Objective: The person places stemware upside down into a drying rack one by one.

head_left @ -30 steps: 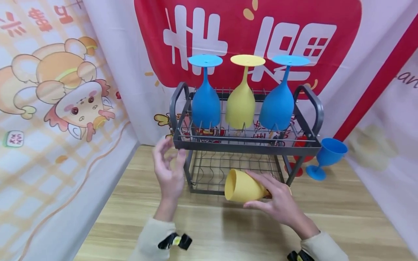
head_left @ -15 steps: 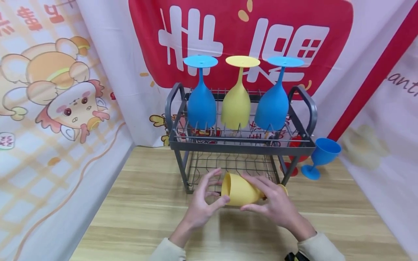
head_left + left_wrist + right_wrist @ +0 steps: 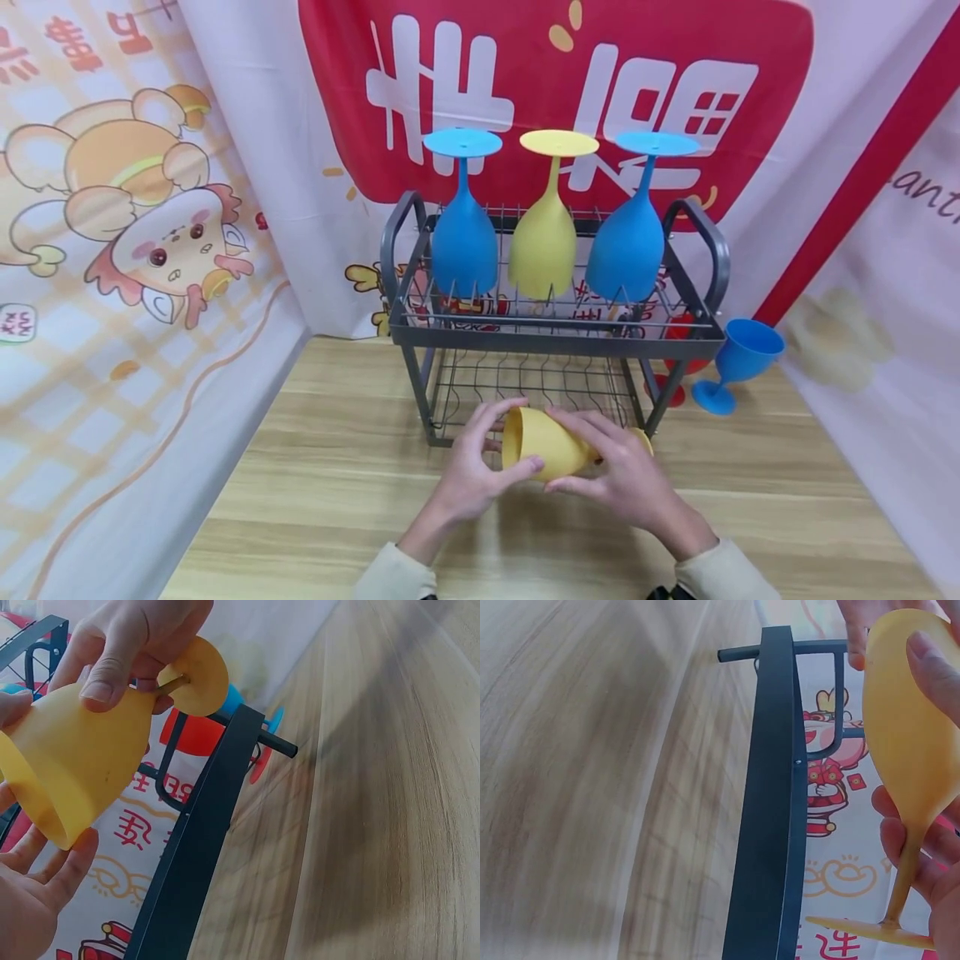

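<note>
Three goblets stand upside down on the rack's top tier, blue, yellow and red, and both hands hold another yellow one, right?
No: the rightmost goblet on the rack is blue, not red, as the head view shows. The left hand and right hand do hold another yellow goblet.

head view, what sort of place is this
Probably a makeshift tabletop booth rather than a working kitchen: printed sheets hang behind and on both sides of a wood-grain surface, which bears a dark two-tier rack with three upside-down goblets on top.
</note>
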The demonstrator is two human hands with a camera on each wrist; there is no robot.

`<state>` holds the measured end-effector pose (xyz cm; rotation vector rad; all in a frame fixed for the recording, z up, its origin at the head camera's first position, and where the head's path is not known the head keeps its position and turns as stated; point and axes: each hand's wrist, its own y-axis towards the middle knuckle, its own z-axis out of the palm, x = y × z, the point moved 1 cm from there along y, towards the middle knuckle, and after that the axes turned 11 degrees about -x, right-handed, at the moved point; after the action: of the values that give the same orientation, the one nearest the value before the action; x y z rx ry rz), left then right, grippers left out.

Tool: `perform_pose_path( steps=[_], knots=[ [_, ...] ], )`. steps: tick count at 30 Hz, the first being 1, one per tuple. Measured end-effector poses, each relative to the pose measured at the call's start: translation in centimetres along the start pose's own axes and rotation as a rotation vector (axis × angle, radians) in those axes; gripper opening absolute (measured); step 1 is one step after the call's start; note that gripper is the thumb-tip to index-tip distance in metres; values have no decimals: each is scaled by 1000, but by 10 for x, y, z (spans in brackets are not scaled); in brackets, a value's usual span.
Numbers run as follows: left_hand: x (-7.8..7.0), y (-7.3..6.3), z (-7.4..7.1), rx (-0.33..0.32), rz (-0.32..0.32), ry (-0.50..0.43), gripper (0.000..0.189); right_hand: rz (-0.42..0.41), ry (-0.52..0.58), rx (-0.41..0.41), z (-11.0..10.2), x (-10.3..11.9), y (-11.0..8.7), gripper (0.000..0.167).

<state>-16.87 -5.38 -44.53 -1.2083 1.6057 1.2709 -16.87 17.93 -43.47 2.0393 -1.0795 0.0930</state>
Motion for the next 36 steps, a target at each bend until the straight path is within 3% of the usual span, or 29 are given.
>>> perform_pose_path(
  steps=[4,6,12,14,17,20,24,29,33,36],
  knots=[
    [0,1,1,-38,6,5,68,-38,-35,-24,2,1,-1,97],
    [-1,2,1,-67,13,-7,69,-76,-44,-79,2,1,-2,99],
    [-4,5,0,-197,-5,-70,69,-251,-5,-365,6,3,-5,55],
    [-5,3,1,-244,-17,-101,68,-229,-25,-353,8,1,-10,51],
    [-4,0,5,-279,-26,-167,69,-112,-30,-252,12,-3,-17,43],
    [0,-5,9,-261,-37,-235,73,-3,6,-183,15,-7,-22,42],
    [9,-10,13,-194,-68,-271,79,55,114,-199,15,-11,-23,37],
    [22,-14,16,-99,-83,-146,87,102,204,-240,15,-6,-19,44],
    [28,-18,22,-37,-24,-46,92,120,239,-209,17,3,-15,61],
    [30,-19,26,-29,12,-8,94,146,241,-174,19,10,-12,71]
  ],
)
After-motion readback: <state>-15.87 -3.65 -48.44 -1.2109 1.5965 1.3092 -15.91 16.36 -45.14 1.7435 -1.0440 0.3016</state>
